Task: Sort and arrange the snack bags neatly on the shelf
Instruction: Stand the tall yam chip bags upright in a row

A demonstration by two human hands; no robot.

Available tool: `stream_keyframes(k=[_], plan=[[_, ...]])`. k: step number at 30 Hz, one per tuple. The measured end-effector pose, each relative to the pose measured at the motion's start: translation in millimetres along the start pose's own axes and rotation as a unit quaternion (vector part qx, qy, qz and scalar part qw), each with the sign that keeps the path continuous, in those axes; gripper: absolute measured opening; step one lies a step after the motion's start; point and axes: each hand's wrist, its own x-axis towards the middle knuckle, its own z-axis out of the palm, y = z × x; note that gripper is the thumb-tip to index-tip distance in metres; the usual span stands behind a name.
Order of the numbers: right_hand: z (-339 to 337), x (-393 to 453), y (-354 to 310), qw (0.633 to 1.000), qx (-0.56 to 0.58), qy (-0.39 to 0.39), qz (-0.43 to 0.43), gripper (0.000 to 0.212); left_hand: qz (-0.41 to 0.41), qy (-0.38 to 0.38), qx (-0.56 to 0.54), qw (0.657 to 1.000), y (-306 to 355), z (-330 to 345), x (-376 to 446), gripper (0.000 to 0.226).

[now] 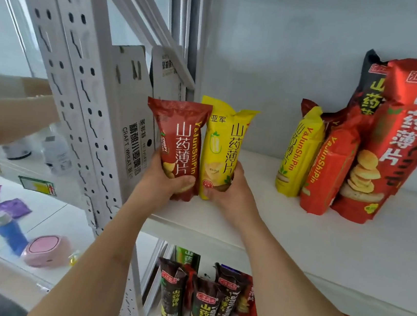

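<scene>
Left hand point(168, 177): grips dark red bag point(178, 142).
Right hand point(227, 189): grips yellow bag point(222, 146).
Risk: upright bags may topple once let go (narrow bases on the shelf point(296, 242)).

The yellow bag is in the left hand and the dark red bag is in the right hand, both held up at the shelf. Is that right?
Not quite. The head view shows them swapped: the left hand grips the dark red bag, and the right hand grips the yellow bag. Both are held upright at the shelf.

A pale wall point(300, 64) backs white perforated metal uprights point(80, 99); a white table point(51, 216) stands left.
</scene>
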Motion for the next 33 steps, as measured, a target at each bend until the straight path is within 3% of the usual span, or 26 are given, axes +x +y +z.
stream_keyframes(k=[10,14,17,20,22,27,33], plan=[[-1,11,-3,1.000,-0.013,-0.014,0.025,0.081,0.009,0.041,0.034,0.999,-10,4,16,0.100],[-6,8,-3,0.998,-0.042,-0.026,0.049,0.097,-0.016,0.041,0.035,0.998,-20,3,7,0.094],[-13,6,-4,0.992,-0.099,-0.042,0.070,0.100,-0.028,0.113,0.160,0.980,-21,3,-13,0.104],[-22,2,-4,0.977,-0.197,-0.043,0.065,0.088,0.085,0.226,0.315,0.918,-25,13,-45,0.075],[-28,-7,-4,0.961,-0.270,-0.040,0.038,0.070,0.184,0.251,0.349,0.884,-26,24,-58,0.053],[-52,-23,-7,0.905,-0.422,-0.047,-0.031,0.046,0.360,0.170,0.368,0.841,-16,56,-53,0.028],[-98,-31,-9,0.889,-0.454,0.033,-0.053,0.039,0.424,0.096,0.335,0.836,13,105,-33,0.028]])
